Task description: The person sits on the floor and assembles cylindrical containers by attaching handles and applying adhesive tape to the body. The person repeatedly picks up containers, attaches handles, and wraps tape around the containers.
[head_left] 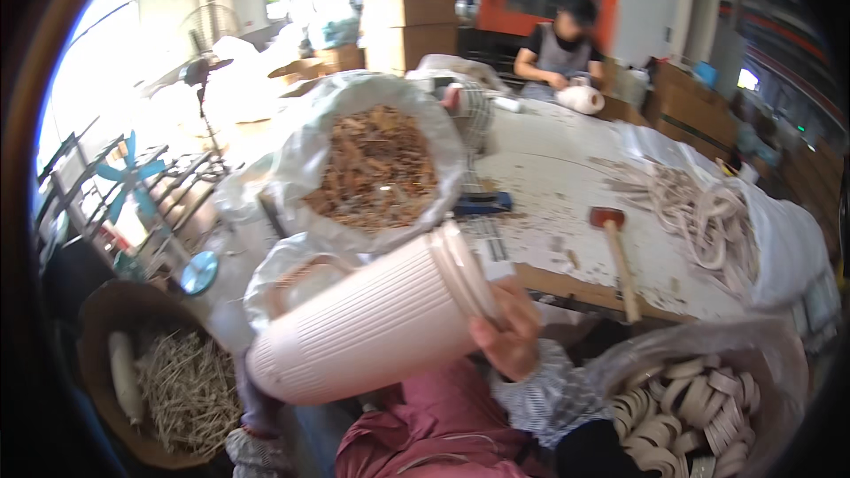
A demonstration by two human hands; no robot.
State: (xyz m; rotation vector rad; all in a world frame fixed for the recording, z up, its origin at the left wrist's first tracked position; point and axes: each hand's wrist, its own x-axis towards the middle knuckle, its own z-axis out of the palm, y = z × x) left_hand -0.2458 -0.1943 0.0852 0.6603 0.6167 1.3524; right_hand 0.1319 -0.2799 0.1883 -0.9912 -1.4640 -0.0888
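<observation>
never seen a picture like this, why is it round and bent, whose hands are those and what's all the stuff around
There is no machine here: a person wears a wide fisheye camera on the head, looking down, which bends straight edges and darkens the corners. The right hand grips the rim end of a pale pink ribbed pot lying tilted across the lap. The left hand seems to be under the pot's other end, mostly hidden. Ahead, a white worktable carries a mallet and a heap of pale rings. A big bag of brown scraps stands left of it, a bag of rings lower right, and a basket of thin sticks lower left. Another person works at the far end.
</observation>
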